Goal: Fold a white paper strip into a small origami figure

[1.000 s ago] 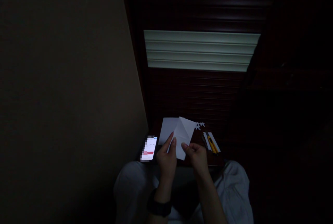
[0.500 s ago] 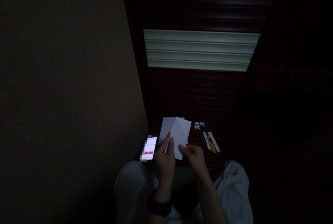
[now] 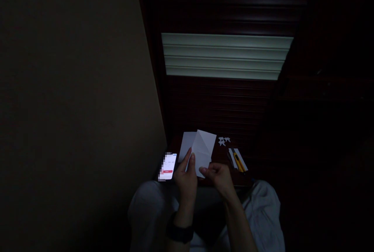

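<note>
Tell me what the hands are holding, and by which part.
A creased white sheet of paper: the left hand grips its left edge, and the right hand pinches it near the lower right corner.

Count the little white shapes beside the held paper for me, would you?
3, just right of the held paper: a left shape, a right shape and a nearer shape. They crowd together in dim light, so another could be hidden.

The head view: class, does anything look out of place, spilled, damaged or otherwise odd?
Yes: blocky squares cover the left part of the phone, oddly hiding it while the rest of its screen looks clear. Nothing appears spilled. The white sheet in both hands is creased, with no visible tear.
</note>
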`<state>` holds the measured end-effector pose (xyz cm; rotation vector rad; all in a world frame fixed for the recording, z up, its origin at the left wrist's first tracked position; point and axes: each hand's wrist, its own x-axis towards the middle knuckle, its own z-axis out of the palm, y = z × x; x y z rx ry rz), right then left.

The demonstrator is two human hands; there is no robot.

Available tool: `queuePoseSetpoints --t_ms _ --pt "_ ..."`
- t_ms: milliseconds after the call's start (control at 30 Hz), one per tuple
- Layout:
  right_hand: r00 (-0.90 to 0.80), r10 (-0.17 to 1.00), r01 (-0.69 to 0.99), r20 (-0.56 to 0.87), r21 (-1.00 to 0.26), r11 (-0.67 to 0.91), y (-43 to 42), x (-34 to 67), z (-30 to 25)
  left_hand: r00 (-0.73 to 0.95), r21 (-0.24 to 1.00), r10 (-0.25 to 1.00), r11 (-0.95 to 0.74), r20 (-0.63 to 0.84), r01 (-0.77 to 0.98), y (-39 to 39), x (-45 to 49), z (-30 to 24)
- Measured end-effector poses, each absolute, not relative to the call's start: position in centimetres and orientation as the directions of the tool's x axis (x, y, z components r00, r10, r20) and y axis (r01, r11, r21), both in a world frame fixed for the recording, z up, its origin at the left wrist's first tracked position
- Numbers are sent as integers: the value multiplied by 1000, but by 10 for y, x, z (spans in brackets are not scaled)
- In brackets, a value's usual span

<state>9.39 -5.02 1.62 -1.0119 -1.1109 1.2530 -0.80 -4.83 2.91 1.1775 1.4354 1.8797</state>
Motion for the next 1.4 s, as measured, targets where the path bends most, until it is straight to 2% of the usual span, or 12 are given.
queuePoseSetpoints --t_ms 200,367,567,800,1000,1233,1400 --pt "-68 997 -246 24 -969 6 -50 92 19 -499 946 806 -308 318 104 -47 -11 27" --pt "96 985 -84 142 -985 150 -48 94 17 -467 933 810 -341 356 119 -49 -10 31" --pt "95 981 -32 169 -984 173 -49 95 22 -484 929 795 -342 366 142 -48 -9 33" --pt "-19 995 -43 98 -994 97 -53 89 30 -496 945 805 -286 326 157 -49 -14 37" --pt "-66 997 -145 31 -989 21 -51 90 25 -509 953 807 -271 300 133 -48 -14 39" --pt "-141 989 -250 35 -968 -1 -50 91 20 -523 948 791 -278 317 154 -46 -15 37" --pt "-163 985 -122 51 -992 31 -54 93 24 -516 944 792 -303 326 130 -46 -15 37"
